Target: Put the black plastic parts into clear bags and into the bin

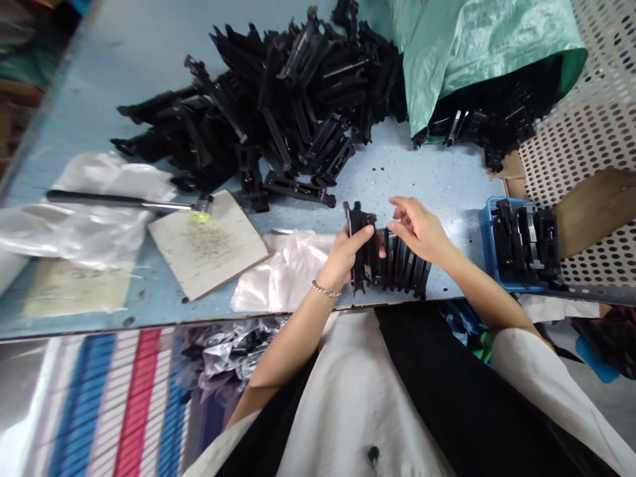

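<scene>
Risk noted: left hand [346,255] grips the end of the row of upright black plastic brackets [405,268], right hand [422,232] open above it; standing at the pale blue table [437,179] edge, the row could topple off.

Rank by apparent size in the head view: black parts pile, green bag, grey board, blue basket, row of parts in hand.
1. black parts pile
2. green bag
3. grey board
4. blue basket and row of parts: look alike, unranked
</scene>
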A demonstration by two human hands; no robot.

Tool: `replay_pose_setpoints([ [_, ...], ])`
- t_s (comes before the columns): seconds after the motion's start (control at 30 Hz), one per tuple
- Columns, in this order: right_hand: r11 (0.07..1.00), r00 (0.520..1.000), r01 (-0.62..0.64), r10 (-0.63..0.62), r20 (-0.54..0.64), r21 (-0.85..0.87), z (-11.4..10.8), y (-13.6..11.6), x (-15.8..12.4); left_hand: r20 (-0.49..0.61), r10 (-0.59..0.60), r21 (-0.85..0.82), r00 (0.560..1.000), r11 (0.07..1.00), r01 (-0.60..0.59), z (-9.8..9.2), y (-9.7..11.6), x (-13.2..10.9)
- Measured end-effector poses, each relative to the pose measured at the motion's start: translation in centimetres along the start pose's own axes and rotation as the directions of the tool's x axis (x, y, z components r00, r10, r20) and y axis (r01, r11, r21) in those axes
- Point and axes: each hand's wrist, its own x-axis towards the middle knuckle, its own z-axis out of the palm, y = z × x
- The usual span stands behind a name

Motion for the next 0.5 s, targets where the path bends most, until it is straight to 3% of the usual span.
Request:
replay_pose_setpoints([
  [0.1, 0.996, 0.994, 0.084, -0.087, 0.067, 0.037, -0.3, 1.0, 1.9, 0.028, -0.081, 0.043, 0.996, 0.996, 0.08, 0.0, -0.1, -0.7],
  [0.23, 0.987, 0.979, 0.147, -0.154, 0.134, 0.062, 0.5, 0.3, 2.5, -0.057, -0.033, 0.045, 0.998, 0.998, 0.036, -0.5, 0.1, -1.5],
  [0.4, 0.92, 0.947, 0.302, -0.258, 0.193, -0.249, 1.1, -0.6, 4.2, -0.128, 0.011, 0.108, 0.992, 0.994, 0.003, -1.4, 1.3, -1.8],
  [0.5, 0.883, 0.928, 0.355, -0.294, 0.228, -0.308, 1.0, -1.1, 6.4, -0.127, 0.083, 0.139, 0.988, 0.988, -0.066, -1.5, 2.3, -1.4],
])
